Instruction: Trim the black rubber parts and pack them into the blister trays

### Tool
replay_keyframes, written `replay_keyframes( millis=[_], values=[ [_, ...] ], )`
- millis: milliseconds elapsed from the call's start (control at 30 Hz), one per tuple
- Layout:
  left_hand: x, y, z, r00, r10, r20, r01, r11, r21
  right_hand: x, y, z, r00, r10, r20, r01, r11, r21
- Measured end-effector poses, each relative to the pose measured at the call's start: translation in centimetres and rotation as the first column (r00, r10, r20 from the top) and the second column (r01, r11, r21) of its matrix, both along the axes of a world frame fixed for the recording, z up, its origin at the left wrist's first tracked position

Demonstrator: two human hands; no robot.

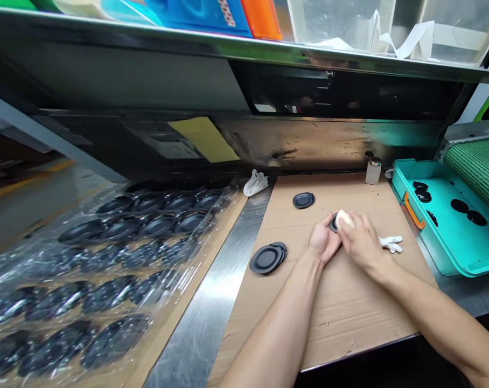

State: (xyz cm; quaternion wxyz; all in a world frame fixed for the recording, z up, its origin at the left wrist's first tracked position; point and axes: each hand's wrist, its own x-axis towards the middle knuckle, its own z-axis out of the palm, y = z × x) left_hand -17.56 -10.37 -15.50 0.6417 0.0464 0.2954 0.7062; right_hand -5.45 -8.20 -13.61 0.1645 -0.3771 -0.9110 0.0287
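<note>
Over the cardboard sheet (285, 307), my left hand (323, 238) holds a small black disc (333, 222), its fingers around the lower edge. My right hand (361, 240) grips a cream-coloured pad (343, 217) and presses it against the disc, hiding much of it. To the left, a small stack of black round parts (267, 258) lies on the cardboard. Another black round part (304, 200) rests farther back. A white glove or cloth (390, 243) lies just right of my right wrist.
A plastic-covered tray of several black parts (155, 226) fills the left. At right stands a teal bin (446, 242) holding black pieces. A small bottle (373, 171) and a white cloth (256, 183) sit at the back, below a metal shelf (212, 48).
</note>
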Motion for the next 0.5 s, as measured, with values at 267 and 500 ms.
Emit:
replay_keyframes(
  millis=[267, 500],
  values=[
    [-0.6, -0.1, 0.0, 0.996, 0.032, -0.083, -0.035, 0.999, -0.035, 1.3, 0.2, 0.8, 0.977, 0.132, 0.166, -0.145, 0.987, 0.07],
    [-0.6, -0.3, 0.4, 0.992, -0.016, -0.128, 0.008, 0.998, -0.061, 1.9, 0.6, 1.5, 0.944, 0.262, 0.2, -0.283, 0.956, 0.084]
  ],
)
